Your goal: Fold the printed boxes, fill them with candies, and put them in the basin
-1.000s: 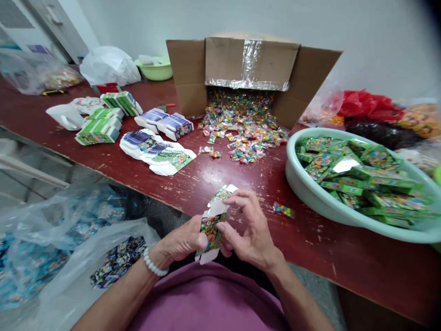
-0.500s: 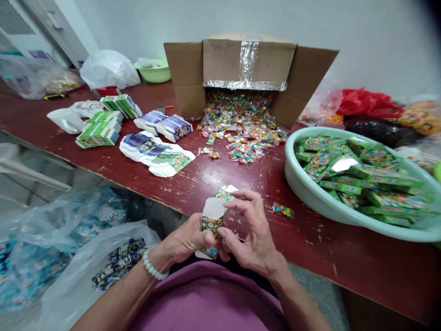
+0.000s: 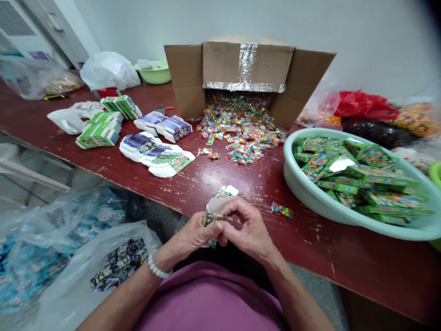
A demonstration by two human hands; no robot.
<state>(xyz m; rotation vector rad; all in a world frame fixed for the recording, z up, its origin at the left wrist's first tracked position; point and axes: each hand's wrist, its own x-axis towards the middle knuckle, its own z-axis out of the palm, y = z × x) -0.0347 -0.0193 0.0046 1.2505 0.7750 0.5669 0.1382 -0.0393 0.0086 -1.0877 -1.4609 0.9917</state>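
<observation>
Close to my body, above the table's front edge, I hold a small printed candy box (image 3: 211,218) with its pale flap standing up. My left hand (image 3: 196,231) is closed around its left side, thumb across the front. The fingers of my right hand (image 3: 248,225) are curled in, with thumb and forefinger pinching at the box's right side and flap; the exact contact is partly hidden. Just behind it, another green printed carton (image 3: 230,190) lies on the table. To the right of my hands is one clear packet of coloured candies (image 3: 281,209).
A cardboard box (image 3: 248,64) spills wrapped candies (image 3: 244,142) onto the table (image 3: 262,184). At right stands a basin (image 3: 292,177) of green boxes. Flat cartons (image 3: 168,158), stacked cartons (image 3: 99,130) and a white mug (image 3: 65,120) are at left. Plastic bags (image 3: 69,276) sit below.
My right hand's raised fingers have come down and curled in at the box's flap. The box tilts a little away from me, its flap now partly behind my fingers.
</observation>
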